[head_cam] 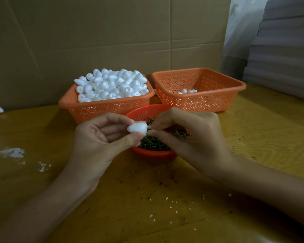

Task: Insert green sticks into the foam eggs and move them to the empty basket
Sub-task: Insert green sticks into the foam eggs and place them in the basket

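Foam egg in hand, a stick being set into it, I judge.

My left hand point(102, 137) grips one egg point(137, 128) between thumb and fingertips. My right hand point(191, 135) pinches what I take to be a stick at the egg's blunt end, though my fingertips hide it. Just beneath sits the bowl point(154, 154) of sticks point(153, 144). By the bench's point(147, 199) far edge, the left basket point(88, 109) is heaped with eggs and the right basket point(209, 102) holds only a few. Barely begun, I reckon: nearly the whole heap is left.
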